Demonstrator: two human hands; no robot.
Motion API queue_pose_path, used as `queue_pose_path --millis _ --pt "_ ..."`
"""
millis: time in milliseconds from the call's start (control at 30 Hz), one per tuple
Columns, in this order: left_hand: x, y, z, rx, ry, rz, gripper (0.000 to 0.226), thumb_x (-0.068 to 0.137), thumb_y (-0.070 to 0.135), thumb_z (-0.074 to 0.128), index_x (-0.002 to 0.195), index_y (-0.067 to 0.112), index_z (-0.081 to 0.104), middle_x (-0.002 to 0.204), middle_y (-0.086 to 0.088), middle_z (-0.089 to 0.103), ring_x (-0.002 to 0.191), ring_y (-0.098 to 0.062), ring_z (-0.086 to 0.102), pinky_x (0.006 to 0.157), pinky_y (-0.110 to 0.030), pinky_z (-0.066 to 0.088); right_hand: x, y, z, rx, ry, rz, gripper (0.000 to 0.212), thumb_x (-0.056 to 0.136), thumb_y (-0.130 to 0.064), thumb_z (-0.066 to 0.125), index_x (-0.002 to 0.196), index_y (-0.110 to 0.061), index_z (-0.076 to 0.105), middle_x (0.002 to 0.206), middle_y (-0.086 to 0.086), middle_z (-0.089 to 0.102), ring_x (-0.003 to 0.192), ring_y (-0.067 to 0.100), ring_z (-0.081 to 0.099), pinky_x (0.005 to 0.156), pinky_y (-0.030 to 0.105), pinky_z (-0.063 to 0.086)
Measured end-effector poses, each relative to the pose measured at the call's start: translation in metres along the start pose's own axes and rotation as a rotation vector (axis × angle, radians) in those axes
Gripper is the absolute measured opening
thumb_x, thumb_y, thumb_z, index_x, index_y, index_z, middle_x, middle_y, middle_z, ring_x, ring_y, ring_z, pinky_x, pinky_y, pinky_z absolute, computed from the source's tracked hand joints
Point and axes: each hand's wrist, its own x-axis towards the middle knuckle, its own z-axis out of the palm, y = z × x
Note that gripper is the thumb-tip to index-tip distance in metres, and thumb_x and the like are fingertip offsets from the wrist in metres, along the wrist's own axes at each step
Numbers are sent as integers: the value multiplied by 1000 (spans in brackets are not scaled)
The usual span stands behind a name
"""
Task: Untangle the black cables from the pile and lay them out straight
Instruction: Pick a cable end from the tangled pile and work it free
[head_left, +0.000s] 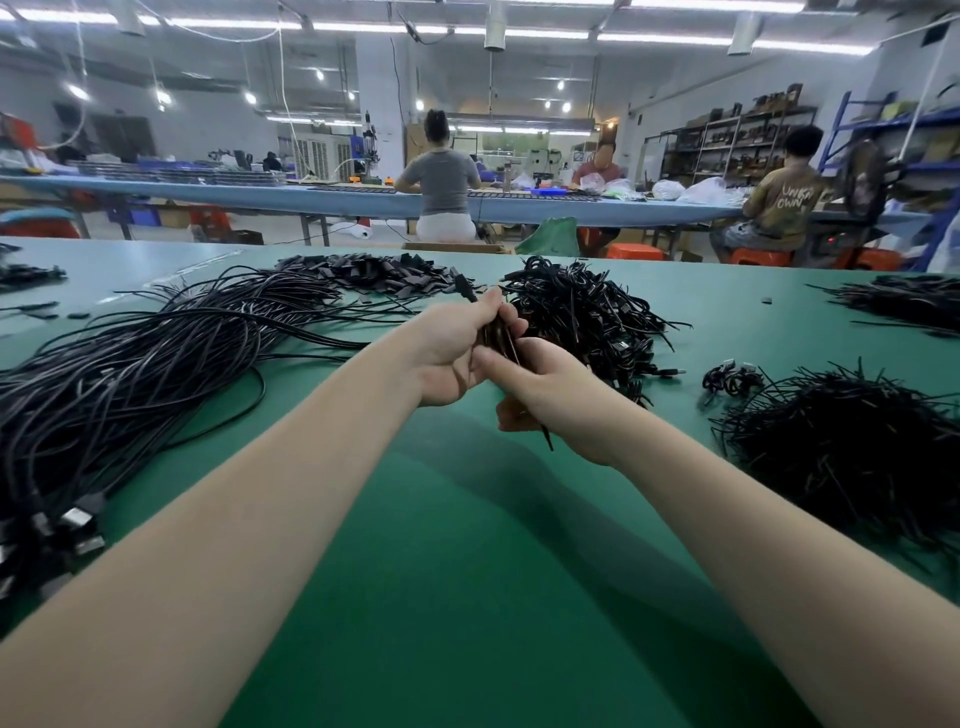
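Both hands meet over the middle of the green table (467, 545). My left hand (452, 353) grips a small bundle of black cables (500, 338), with one connector end sticking up past the fingers. My right hand (550, 400) holds the lower part of the same bundle, and a cable tip pokes out below it. Just behind the hands lies the tangled pile of coiled black cables (582, 317). A long sheaf of straightened black cables (156, 358) stretches across the left side, its plugs near the front left edge.
A heap of short black ties (852, 457) lies at the right, a small coil (730, 376) beside it. Flat black pieces (384, 273) sit at the back, more cables (904, 301) at far right. People work seated at a long bench behind.
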Motion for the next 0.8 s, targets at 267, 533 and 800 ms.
queue_pose_path --millis 267,533,800 --pt "3 -9 6 28 35 7 38 102 40 37 72 22 52 72 8 56 64 -8 47 55 -19 37 5 8 3 -688 238 -126 32 101 -38 38 110 -9 49 93 5 60 85 28 56 71 36 43" --pt "10 -24 9 78 128 76 38 103 36 37 73 19 52 83 4 62 70 -7 52 46 -15 36 5 22 3 -789 259 -43 34 99 -45 40 102 -12 48 105 13 63 89 33 59 73 37 44" --pt "19 -39 7 124 143 73 40 103 37 38 70 20 53 77 6 55 83 -14 49 73 -24 38 2 31 9 -776 246 -39 50 96 -52 40 122 -9 48 111 16 63 99 37 59 78 41 47"
